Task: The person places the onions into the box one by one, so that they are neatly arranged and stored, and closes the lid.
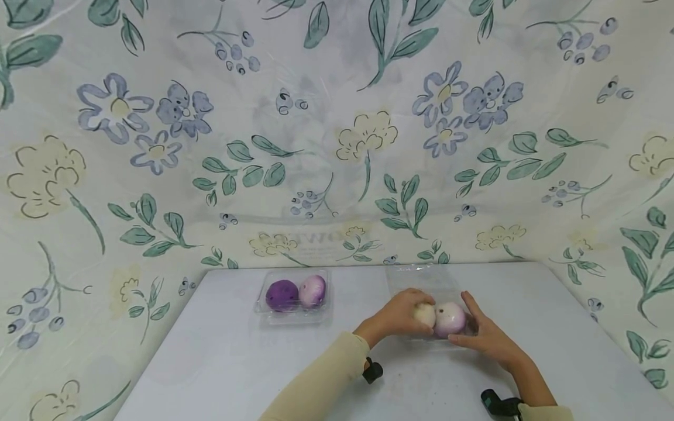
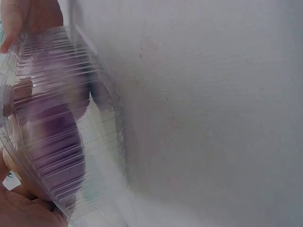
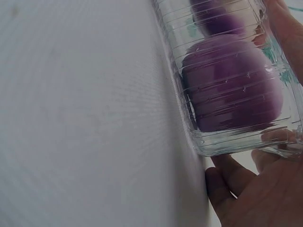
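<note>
A clear plastic clamshell box [image 3: 222, 144] with its lid [image 1: 416, 279] raised at the back stands at the right of the table. My left hand [image 1: 404, 313] curls round a pale round piece [image 1: 424, 316] in its left half; through the ribbed wall in the left wrist view its side looks purple [image 2: 57, 146]. Beside it sits a white-and-purple ball, onion-like in look [image 1: 450, 319]. My right hand [image 1: 487, 336] spans the box's right end, thumb at the near rim and forefinger stretched toward the back. Its other fingers [image 3: 232, 179] lie below that end.
Another clear box [image 1: 295, 318] stands to the left on the white table [image 1: 221, 362], holding a dark purple ball [image 1: 282, 295] and a purple-and-white one [image 1: 313, 291]. A floral cloth [image 1: 326, 193] hangs behind and along both sides.
</note>
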`<state>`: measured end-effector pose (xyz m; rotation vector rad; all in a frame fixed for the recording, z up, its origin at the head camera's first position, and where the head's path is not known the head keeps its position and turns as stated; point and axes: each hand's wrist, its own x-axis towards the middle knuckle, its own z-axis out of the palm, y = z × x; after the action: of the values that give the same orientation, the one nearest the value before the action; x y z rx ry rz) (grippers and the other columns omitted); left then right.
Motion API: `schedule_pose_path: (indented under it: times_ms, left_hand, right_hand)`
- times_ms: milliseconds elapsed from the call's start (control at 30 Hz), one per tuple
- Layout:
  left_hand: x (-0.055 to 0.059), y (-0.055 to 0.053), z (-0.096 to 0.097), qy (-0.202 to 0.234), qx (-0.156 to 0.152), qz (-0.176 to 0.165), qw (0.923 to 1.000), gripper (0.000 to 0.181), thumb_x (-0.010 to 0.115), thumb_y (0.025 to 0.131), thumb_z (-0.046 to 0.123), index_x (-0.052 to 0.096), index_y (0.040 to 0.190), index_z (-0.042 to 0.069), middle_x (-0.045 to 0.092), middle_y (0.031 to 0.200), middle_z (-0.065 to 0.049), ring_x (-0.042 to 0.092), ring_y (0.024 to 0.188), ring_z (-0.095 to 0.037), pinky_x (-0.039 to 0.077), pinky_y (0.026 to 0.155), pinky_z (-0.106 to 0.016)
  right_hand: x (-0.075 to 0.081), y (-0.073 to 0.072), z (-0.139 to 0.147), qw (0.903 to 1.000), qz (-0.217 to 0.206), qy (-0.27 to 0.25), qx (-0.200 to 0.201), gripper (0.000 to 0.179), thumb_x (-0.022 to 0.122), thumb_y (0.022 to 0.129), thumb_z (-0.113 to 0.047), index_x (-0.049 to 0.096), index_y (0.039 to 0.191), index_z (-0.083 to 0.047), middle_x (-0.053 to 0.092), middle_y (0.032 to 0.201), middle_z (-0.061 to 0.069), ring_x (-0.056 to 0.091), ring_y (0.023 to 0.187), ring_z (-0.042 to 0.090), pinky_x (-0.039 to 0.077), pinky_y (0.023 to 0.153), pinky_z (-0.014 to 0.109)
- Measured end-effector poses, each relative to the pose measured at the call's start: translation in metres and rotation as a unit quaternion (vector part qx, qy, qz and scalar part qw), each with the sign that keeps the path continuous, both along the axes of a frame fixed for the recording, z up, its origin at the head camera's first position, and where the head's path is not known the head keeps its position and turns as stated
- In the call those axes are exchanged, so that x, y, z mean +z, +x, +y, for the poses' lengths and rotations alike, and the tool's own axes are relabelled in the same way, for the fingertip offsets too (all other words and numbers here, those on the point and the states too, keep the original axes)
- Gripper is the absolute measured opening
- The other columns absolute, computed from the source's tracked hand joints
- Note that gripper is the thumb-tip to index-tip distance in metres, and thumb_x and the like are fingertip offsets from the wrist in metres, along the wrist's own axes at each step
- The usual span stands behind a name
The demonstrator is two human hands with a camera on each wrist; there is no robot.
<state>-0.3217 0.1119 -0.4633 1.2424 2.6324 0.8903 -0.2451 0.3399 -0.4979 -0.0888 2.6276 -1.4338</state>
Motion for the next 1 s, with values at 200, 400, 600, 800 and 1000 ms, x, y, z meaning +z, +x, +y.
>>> schedule_pose_path:
  times_ms: [200,400,600,800,1000]
  left_hand:
    - [0.0009,0.0014,0.002,-0.022,0.012,0.007,0.9997,0.053,0.087,0.074,0.029,0.068,0.122,0.017,0.066,0.126,-0.001,0.058,0.11,-0.01,0.047,0.089,-0.02]
    - [-0.0011,0.0022,0.0044,-0.05,0.018,0.024,0.9983,0.052,0.087,0.074,0.032,0.069,0.121,0.019,0.067,0.124,0.003,0.058,0.109,-0.009,0.046,0.089,-0.02]
    - [-0.0033,0.0017,0.0045,-0.063,0.012,0.033,0.9974,0.049,0.085,0.076,0.036,0.069,0.12,0.019,0.069,0.122,0.004,0.06,0.109,-0.009,0.047,0.089,-0.021]
    - [-0.0038,0.0022,0.0041,-0.057,0.017,0.019,0.998,0.049,0.084,0.077,0.037,0.068,0.121,0.02,0.067,0.126,0.005,0.058,0.114,-0.011,0.046,0.094,-0.024]
    - [-0.0035,0.003,0.0029,-0.032,0.02,0.001,0.9993,0.048,0.081,0.081,0.038,0.067,0.122,0.019,0.066,0.129,0.003,0.058,0.117,-0.011,0.047,0.095,-0.022]
  right_hand:
    - [-0.0003,-0.0011,0.0008,0.9999,-0.002,-0.017,-0.003,0.117,0.078,0.084,-0.036,-0.009,0.159,-0.012,-0.01,0.164,0.024,0.006,0.148,0.052,0.012,0.118,0.063]
    - [-0.0002,-0.0013,0.0,0.9998,-0.005,-0.021,-0.004,0.117,0.078,0.084,-0.035,-0.009,0.159,-0.011,-0.011,0.164,0.023,0.001,0.149,0.05,0.008,0.118,0.064]
    - [0.0014,-0.0002,-0.0018,0.9997,-0.009,-0.021,-0.002,0.117,0.077,0.084,-0.035,-0.01,0.158,-0.011,-0.011,0.164,0.023,-0.002,0.15,0.049,0.006,0.117,0.065]
    - [0.0015,-0.0003,-0.0016,0.9997,-0.004,-0.025,-0.001,0.117,0.078,0.084,-0.034,-0.01,0.158,-0.01,-0.011,0.164,0.024,-0.001,0.15,0.049,0.007,0.118,0.065]
    - [0.001,-0.0001,-0.0013,0.9997,-0.003,-0.025,0.0,0.118,0.078,0.084,-0.034,-0.01,0.158,-0.01,-0.012,0.164,0.024,-0.002,0.15,0.049,0.008,0.117,0.064]
